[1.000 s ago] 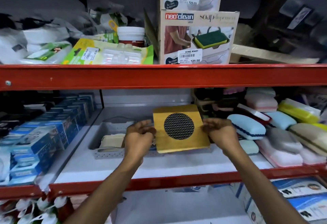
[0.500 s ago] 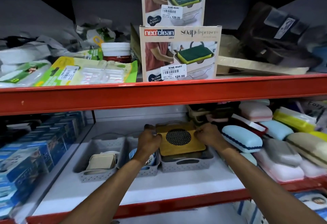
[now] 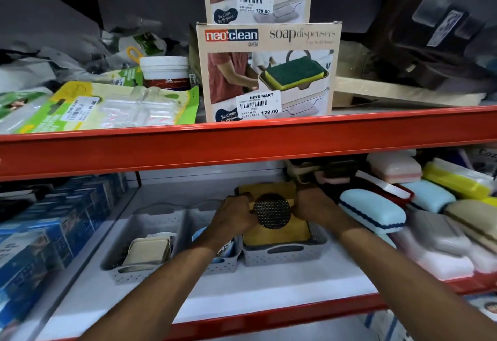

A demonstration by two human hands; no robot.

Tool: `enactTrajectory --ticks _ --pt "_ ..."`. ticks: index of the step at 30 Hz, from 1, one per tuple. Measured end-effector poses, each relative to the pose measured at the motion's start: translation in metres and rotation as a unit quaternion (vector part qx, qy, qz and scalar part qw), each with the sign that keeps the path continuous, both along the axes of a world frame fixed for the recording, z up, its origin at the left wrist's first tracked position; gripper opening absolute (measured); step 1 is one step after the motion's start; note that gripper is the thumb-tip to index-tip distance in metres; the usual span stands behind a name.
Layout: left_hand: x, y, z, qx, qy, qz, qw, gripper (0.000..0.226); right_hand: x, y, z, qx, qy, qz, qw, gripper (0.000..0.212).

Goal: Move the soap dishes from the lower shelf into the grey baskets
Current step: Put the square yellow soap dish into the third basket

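A square wooden soap dish (image 3: pixel 277 230) with a round black mesh centre lies tilted in the right grey basket (image 3: pixel 285 256). My left hand (image 3: pixel 236 215) grips its left edge and my right hand (image 3: pixel 313 206) grips its right edge. Another wooden dish sits behind it, mostly hidden. The middle grey basket (image 3: pixel 224 264) holds a blue and white dish, partly covered by my left forearm. In the left grey basket (image 3: pixel 126 272) lie beige soap dishes (image 3: pixel 146 253). Several pastel soap cases (image 3: pixel 372 211) are piled to the right on the same shelf.
A red shelf beam (image 3: pixel 242 141) crosses just above my hands. On the upper shelf stand soap dispenser boxes (image 3: pixel 269 71), a white tub (image 3: pixel 164 71) and green packets (image 3: pixel 107 106). Blue boxes (image 3: pixel 40 238) fill the left bay. The red front lip (image 3: pixel 269 316) edges the white shelf.
Both hands carried the wooden dish away from me and lowered it into the right grey basket. The camera view tilted upward.
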State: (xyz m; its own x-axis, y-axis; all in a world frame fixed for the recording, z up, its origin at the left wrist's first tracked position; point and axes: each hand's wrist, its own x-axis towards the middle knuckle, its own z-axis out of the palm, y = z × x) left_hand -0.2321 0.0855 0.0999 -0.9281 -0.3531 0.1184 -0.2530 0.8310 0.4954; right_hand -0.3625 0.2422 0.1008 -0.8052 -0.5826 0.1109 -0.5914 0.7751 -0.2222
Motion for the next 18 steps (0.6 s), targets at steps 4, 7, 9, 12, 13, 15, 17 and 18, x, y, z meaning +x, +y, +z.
enactTrajectory --ticks 4,7,9,12,13,15,17,18 --pt "0.001 -0.001 0.0 -0.018 -0.001 -0.022 1.0 0.034 0.002 -0.001 0.0 0.032 0.017 0.014 0.999 0.033" --pt "0.009 -0.003 -0.002 -0.049 0.011 -0.048 0.998 0.035 0.001 0.006 0.001 0.035 0.046 0.071 0.996 0.027" --pt "0.012 -0.003 -0.003 -0.072 0.016 -0.095 0.993 0.03 0.003 0.013 0.003 0.014 0.032 0.141 0.989 0.025" --pt "0.013 -0.004 -0.007 -0.091 -0.012 -0.151 0.984 0.02 0.008 0.022 0.006 0.029 -0.012 0.221 0.975 0.021" --pt "0.013 -0.004 -0.008 -0.099 -0.022 -0.159 0.982 0.017 0.01 0.024 0.006 0.039 -0.017 0.233 0.972 0.02" --pt "0.011 -0.003 -0.01 -0.119 -0.03 -0.172 0.978 0.013 0.013 0.028 0.005 0.055 -0.004 0.249 0.967 0.017" --pt "0.01 -0.001 -0.012 -0.143 -0.04 -0.19 0.97 0.011 0.016 0.03 0.004 0.069 0.014 0.256 0.964 0.015" --pt "0.009 0.0 -0.013 -0.149 -0.044 -0.196 0.968 0.01 0.018 0.031 0.003 0.078 0.022 0.259 0.963 0.015"
